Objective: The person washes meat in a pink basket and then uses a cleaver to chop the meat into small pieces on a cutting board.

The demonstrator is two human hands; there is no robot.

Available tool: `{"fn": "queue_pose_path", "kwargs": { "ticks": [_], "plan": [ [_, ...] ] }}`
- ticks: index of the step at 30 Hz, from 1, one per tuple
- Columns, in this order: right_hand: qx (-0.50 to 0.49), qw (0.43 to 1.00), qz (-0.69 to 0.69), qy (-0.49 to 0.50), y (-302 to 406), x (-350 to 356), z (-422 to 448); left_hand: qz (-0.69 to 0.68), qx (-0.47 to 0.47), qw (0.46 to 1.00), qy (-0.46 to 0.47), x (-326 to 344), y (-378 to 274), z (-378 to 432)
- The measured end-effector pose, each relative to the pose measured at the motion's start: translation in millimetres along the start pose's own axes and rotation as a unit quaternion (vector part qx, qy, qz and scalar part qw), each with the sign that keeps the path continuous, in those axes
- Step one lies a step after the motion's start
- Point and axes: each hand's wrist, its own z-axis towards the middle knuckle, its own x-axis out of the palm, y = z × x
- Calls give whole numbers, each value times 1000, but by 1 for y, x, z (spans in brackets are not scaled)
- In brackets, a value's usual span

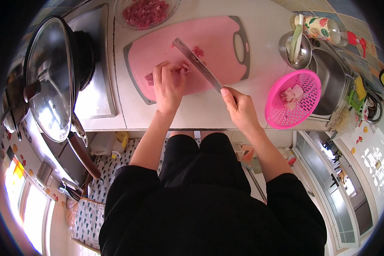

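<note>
A piece of raw meat [149,79] lies on a pink cutting board [211,35], mostly covered by my left hand [168,84], which presses it down with bent fingers. In my right hand [241,107] is the handle of a kitchen knife [198,64]; its blade slants up and left over the board, just right of the meat. Small meat bits [197,51] lie beyond the blade. Whether the edge touches the board I cannot tell. Diced meat [145,13] fills a clear bowl [174,9] at the board's far left.
On the right, a pink plastic colander [270,108] holding pale pieces stands beside the sink [326,86]. Behind it is a steel bowl [284,48] with a peeler-like green-and-white tool [296,43]. A lidded wok [51,80] occupies the stove at left.
</note>
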Motion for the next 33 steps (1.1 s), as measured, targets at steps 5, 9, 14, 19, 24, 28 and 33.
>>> {"fn": "queue_pose_path", "kwargs": {
  "ticks": [5,9,14,19,24,28,33],
  "plan": [
    [-4,1000,-29,-8,3,-2,-1,59,54,996,49,-7,-9,0],
    [-19,998,-66,4,8,-1,0,86,113,988,62,-8,-7,-3],
    [-17,989,-143,22,13,-1,3,93,125,985,74,-8,6,-4],
    [-69,982,-177,7,8,3,3,101,136,983,76,-7,13,-7],
    [-100,952,-290,10,8,9,5,90,124,983,96,-9,16,-7],
    [-116,942,-314,-13,12,23,22,77,149,982,88,-5,17,-4],
    [-116,963,-243,0,28,29,32,87,165,981,61,-2,18,-2]
  ]
}}
